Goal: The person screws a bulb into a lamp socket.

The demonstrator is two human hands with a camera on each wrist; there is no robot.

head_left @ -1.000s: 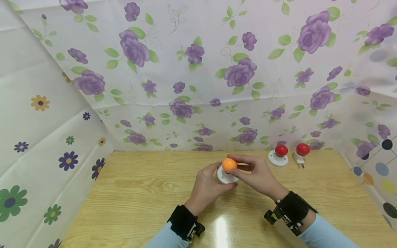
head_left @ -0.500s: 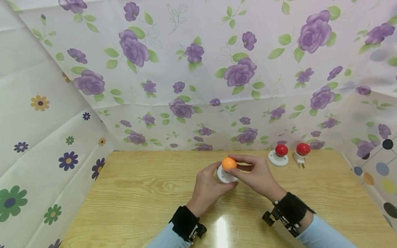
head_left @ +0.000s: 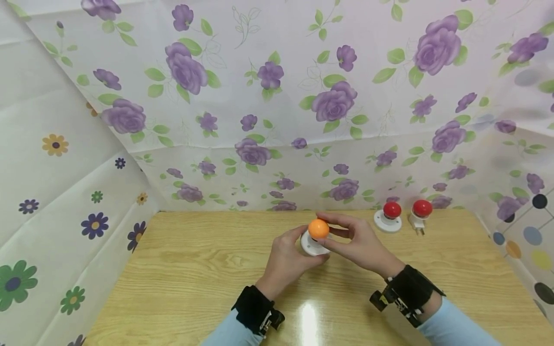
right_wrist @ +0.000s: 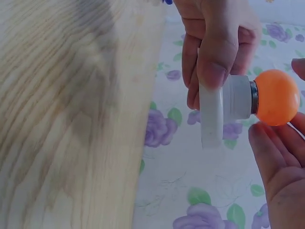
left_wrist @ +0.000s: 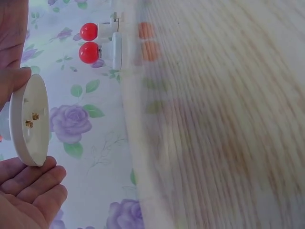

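My left hand (head_left: 287,259) grips a round white lamp socket (head_left: 312,245) by the edge of its base, thumb on one side and fingers on the other. The socket is lifted off the table, and the left wrist view shows brass screws (left_wrist: 32,120) in its hollow underside. An orange light bulb (right_wrist: 278,98) sits in the socket's mouth, a dark collar showing between them. My right hand (head_left: 359,242) pinches this bulb between thumb and fingers from the right. Some of the right hand lies outside the right wrist view.
At the back right of the wooden table (head_left: 207,269) stands a red bulb (head_left: 392,210) in a round white socket (head_left: 385,225). Beside it is another red bulb (head_left: 422,208) in a white plug-in socket (head_left: 418,222). A floral cloth (head_left: 242,96) hangs behind the table.
Both hands keep their hold on the socket and bulb. The right wrist has shifted slightly, and the socket with its bulb stays in nearly the same place.
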